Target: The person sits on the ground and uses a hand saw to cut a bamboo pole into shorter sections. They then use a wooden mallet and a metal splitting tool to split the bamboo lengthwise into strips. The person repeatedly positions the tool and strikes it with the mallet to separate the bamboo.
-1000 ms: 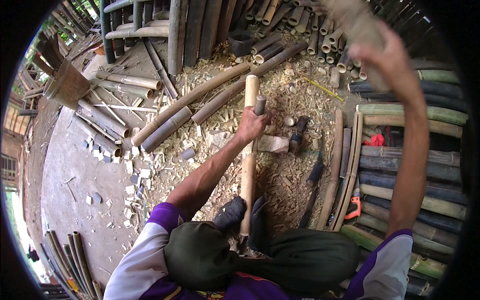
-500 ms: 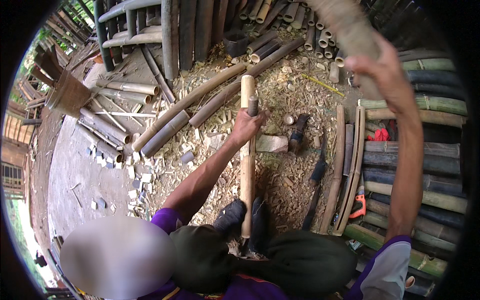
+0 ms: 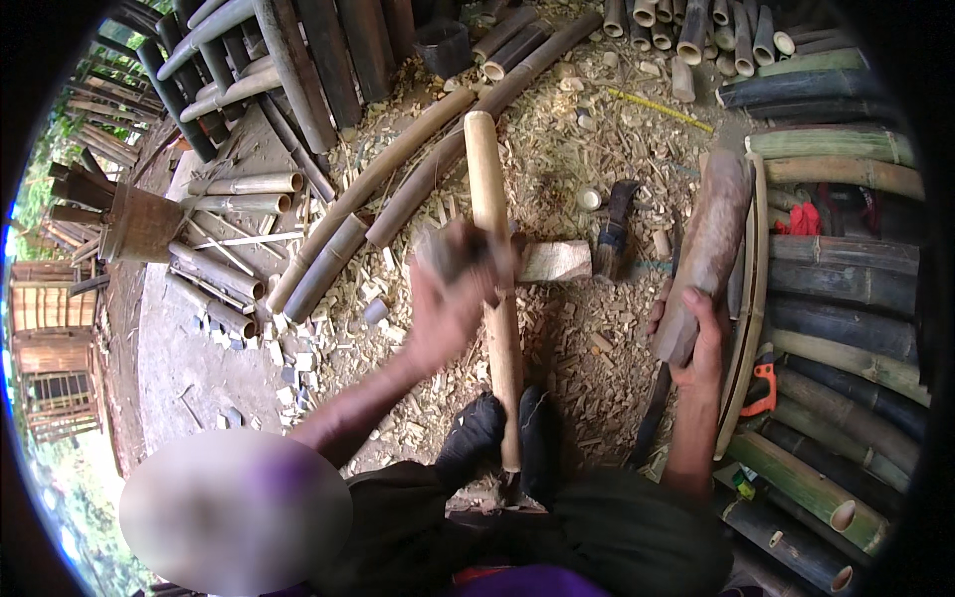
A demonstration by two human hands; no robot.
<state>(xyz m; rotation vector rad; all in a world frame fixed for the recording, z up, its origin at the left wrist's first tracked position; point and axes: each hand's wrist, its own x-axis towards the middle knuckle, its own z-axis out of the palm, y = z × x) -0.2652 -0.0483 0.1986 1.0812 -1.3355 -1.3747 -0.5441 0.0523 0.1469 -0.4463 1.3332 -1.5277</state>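
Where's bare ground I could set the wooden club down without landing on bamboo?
Barest is the grey concrete patch beyond the left hand, bordered by short cut bamboo tubes and pale offcut chips. The chip-strewn ground between the upright pale bamboo pole and the brown wooden club in the right hand is littered. The green bamboo stack is crowded.

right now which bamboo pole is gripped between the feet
The pale, peeled bamboo pole running straight up the middle; its lower end sits between the dark feet, while the others lie loose around it.
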